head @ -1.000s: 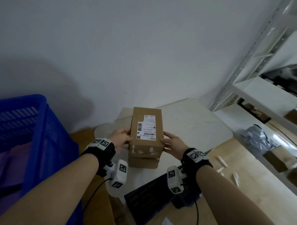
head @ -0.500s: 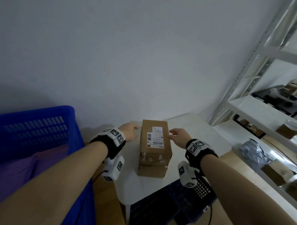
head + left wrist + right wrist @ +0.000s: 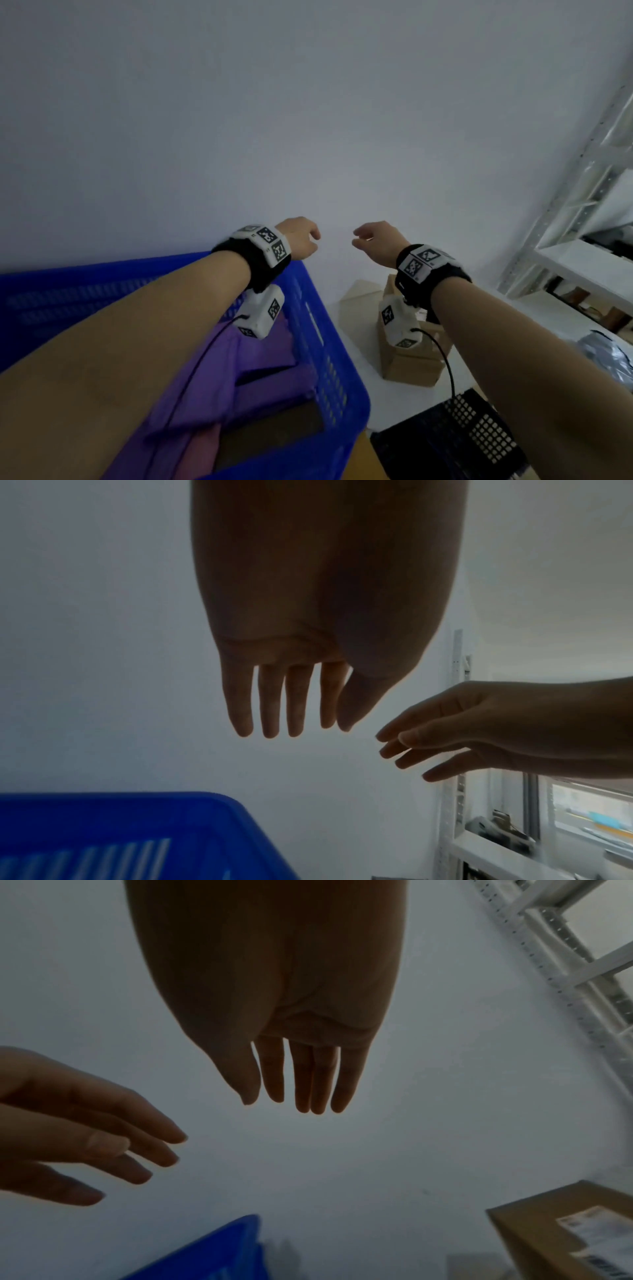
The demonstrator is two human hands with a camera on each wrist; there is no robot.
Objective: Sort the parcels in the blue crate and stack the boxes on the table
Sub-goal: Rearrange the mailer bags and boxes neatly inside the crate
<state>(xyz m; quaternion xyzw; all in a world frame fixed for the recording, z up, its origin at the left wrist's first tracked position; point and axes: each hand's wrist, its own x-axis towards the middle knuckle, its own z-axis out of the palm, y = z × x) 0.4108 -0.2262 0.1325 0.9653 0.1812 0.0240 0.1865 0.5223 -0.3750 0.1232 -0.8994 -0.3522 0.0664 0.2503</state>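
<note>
left hand (image 3: 298,238): empty, fingers loose — above blue crate (image 3: 325,346) rim, nearer it
right hand (image 3: 376,240): empty, relaxed, over stacked boxes (image 3: 411,363) on table (image 3: 356,377)
purple parcels (image 3: 260,370): in crate, below-left of both hands — left reaches first

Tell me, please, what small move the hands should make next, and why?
Probably lower the left hand into the blue crate toward a purple parcel. Both it and the right hand hang open and hold nothing, the cardboard boxes sit stacked on the table, and parcels remain in the crate.
</note>
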